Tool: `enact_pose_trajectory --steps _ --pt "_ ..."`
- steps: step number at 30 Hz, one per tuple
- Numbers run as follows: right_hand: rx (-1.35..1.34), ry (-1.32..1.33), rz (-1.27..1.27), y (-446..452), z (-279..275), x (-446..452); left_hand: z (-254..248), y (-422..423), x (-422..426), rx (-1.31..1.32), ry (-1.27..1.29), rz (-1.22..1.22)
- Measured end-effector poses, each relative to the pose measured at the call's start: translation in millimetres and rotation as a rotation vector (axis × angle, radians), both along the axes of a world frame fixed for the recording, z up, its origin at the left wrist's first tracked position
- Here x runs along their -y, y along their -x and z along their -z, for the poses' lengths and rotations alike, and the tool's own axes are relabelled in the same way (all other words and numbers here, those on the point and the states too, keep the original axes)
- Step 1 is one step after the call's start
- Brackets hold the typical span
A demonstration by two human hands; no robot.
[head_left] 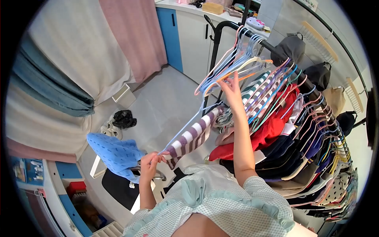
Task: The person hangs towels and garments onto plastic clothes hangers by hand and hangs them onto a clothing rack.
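Note:
My left hand (149,166) is closed round one end of a light blue hanger (181,131), low in front of my body. A purple-and-white striped towel (193,138) hangs over that hanger, slanting up towards the rack. Higher up, my right hand (233,93) reaches to a cluster of bare hangers (227,65), mostly pale blue with some orange and pink. Its fingers are apart and touch the lower bars of the cluster; part of the contact is hidden. Just right of that wrist, more striped towels (262,93) hang on the rack.
A black clothes rack (272,49) runs along the right, packed with garments, among them a red one (272,122). At left, a blue cloth (114,156) lies over a black-seated chair (118,191). A black plastic bag (124,119) sits on the floor by curtains (75,43).

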State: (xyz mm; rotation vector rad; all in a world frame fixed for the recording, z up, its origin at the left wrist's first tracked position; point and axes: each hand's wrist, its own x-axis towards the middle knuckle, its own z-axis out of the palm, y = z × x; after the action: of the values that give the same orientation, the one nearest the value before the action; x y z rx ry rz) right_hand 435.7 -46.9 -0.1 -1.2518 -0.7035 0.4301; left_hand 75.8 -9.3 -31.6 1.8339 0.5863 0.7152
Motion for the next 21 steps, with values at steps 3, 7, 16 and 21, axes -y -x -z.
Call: enact_pose_trajectory --steps 3,7,16,21 --pt "-0.055 0.090 -0.060 -2.3 -11.3 5.0 3.0 -8.2 -0.5 0.053 -0.011 -0.003" --pt "-0.165 0.071 -0.128 -11.7 -13.4 6.0 0.1 -30.0 -0.8 0.124 -0.014 -0.012" --pt "0.126 -0.111 0.255 -8.9 -13.7 26.1 -5.0 -101.8 -5.4 0.136 -0.162 -0.015" --pt "0.043 -0.209 0.139 0.3 -17.1 45.8 -1.8 -146.3 -8.8 0.292 -0.148 0.051"
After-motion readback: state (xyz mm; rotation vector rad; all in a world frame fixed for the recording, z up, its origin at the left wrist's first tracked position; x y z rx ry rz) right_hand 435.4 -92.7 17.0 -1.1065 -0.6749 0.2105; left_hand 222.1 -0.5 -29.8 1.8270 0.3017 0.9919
